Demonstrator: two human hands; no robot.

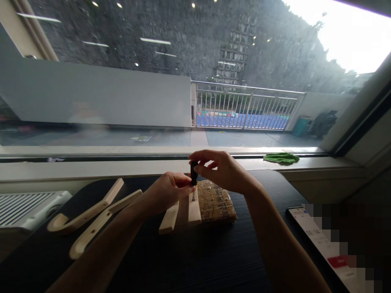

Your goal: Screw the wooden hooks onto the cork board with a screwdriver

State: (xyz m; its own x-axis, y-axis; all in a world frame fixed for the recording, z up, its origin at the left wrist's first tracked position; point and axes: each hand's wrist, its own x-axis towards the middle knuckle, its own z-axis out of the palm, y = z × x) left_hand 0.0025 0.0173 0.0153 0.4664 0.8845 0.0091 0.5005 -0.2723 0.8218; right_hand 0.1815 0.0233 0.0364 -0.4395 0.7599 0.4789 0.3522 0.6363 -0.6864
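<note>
We hold the screwdriver (194, 174) upright between our hands: right hand (224, 171) pinches its black handle, left hand (168, 190) curls closed around its lower part, tip on the wooden slat (194, 211) below, which runs lengthwise toward us

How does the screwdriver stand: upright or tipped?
Upright: the screwdriver has its black handle straight above the shaft, whose tip meets the wooden slat.

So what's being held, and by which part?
A small screwdriver, upright on a wooden slat: the right hand pinches the black handle's top, the left hand steadies it lower down.
</note>
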